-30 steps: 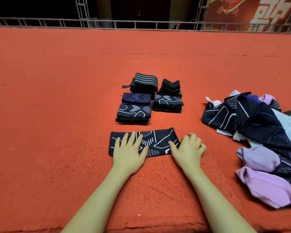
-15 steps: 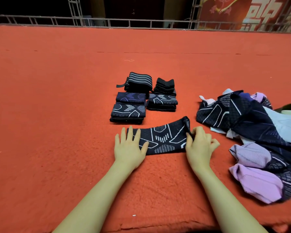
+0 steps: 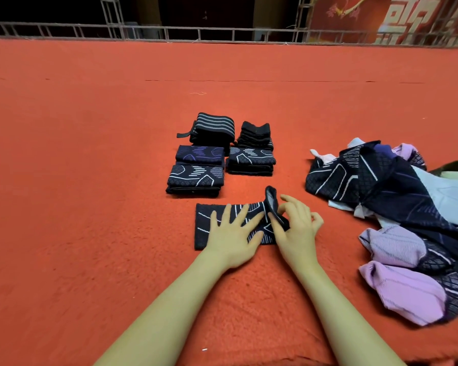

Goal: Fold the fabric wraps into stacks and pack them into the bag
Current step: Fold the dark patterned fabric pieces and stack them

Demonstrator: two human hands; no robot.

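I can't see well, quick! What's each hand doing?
Left hand: open, flat on the dark wrap.
Right hand: pinching the wrap's lifted end.

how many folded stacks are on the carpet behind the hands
5: striped black stack back left, plain black stack back right, purple-patterned navy stack middle left, white-patterned navy stack middle right, white-patterned navy stack front left.
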